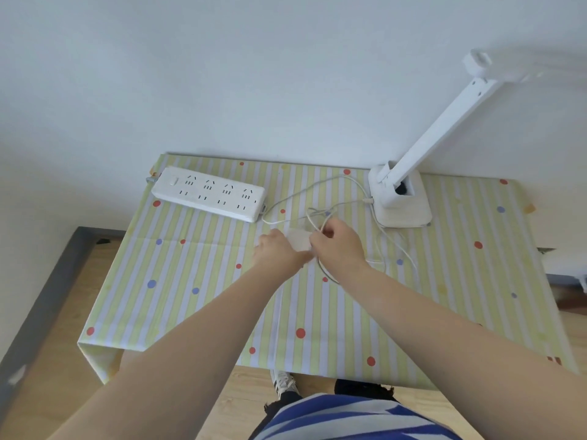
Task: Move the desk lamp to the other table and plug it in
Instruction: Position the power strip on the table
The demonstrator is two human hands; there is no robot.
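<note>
A white desk lamp (pixel 401 198) stands at the back right of the striped table (pixel 197 306), its arm rising up and to the right. Its thin white cable (pixel 320 188) loops across the tabletop from the lamp base towards my hands. A white power strip (pixel 208 193) lies at the back left, with no plug in its sockets. At the table's middle, my left hand (pixel 279 252) grips the white plug adapter (pixel 299 240). My right hand (pixel 338 246) pinches a loop of the cable just beside the adapter.
The table stands against a white wall. Wooden floor shows to the left and below the front edge, with a dark baseboard strip at left. My shoe and striped shirt sit at the bottom of the view.
</note>
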